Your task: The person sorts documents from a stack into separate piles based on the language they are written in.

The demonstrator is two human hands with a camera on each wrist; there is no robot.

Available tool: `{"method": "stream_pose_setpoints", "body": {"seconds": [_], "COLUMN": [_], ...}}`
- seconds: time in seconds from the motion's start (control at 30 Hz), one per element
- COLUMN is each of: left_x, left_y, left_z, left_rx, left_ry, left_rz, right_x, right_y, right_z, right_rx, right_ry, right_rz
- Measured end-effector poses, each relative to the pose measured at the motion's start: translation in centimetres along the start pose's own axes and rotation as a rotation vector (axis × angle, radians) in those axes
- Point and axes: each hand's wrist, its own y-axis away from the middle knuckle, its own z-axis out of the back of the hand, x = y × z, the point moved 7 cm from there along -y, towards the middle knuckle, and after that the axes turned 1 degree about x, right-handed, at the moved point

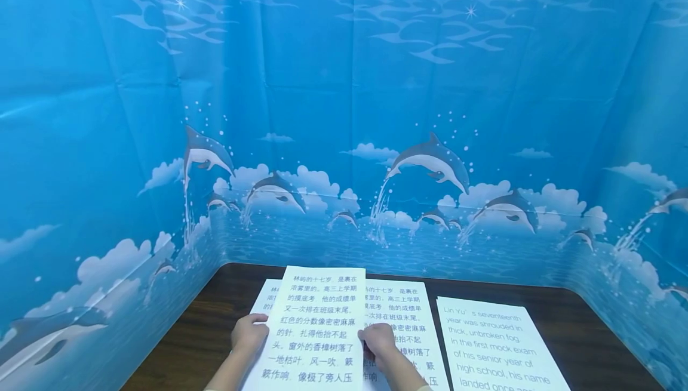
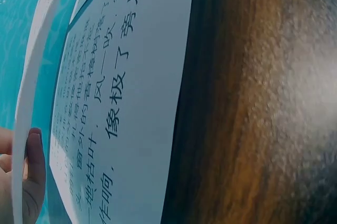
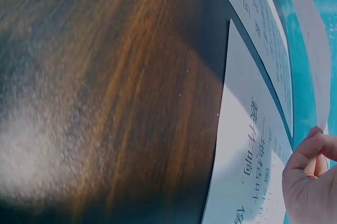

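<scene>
A white paper (image 1: 317,322) printed with Chinese text is held up above the table, facing the head camera. My left hand (image 1: 249,334) pinches its left edge, and my right hand (image 1: 379,341) pinches the right edge. Both wrist views show this paper nearly edge-on and slightly bowed, with the left hand (image 2: 23,182) and the right hand (image 3: 311,174) at its sides. Whether it is one sheet or several, I cannot tell. Behind it lie a left Chinese-text sheet (image 1: 262,300), mostly hidden, and a right Chinese-text sheet (image 1: 414,313), partly covered by the right hand.
Farther right lies a paper with English text (image 1: 500,340), apart from the Chinese sheets. The dark wood-grain table (image 1: 185,343) carries all of these papers. A blue curtain (image 1: 322,92) printed with dolphins and clouds surrounds the table at the back and sides.
</scene>
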Motion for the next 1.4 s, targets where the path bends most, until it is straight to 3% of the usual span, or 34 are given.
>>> {"method": "stream_pose_setpoints", "body": {"seconds": [0.37,0.73,1.03,1.4], "left_x": [0.6,1.3,1.3,1.7], "left_y": [0.0,0.4,0.3,0.1], "left_z": [0.6,1.5,2.3,3.3], "left_rx": [-0.009,-0.004,-0.036,-0.063], "left_ry": [-0.006,0.039,0.007,-0.007], "left_rz": [-0.010,0.049,-0.007,0.006], "right_x": [0.2,-0.1,-0.5,0.0], "right_y": [0.4,0.4,0.0,0.0], "right_z": [-0.7,-1.9,-2.7,-3.8], "right_rx": [0.005,-0.013,-0.041,-0.052], "right_ry": [0.030,0.053,0.110,0.115], "right_rz": [-0.008,-0.037,-0.036,-0.016]}}
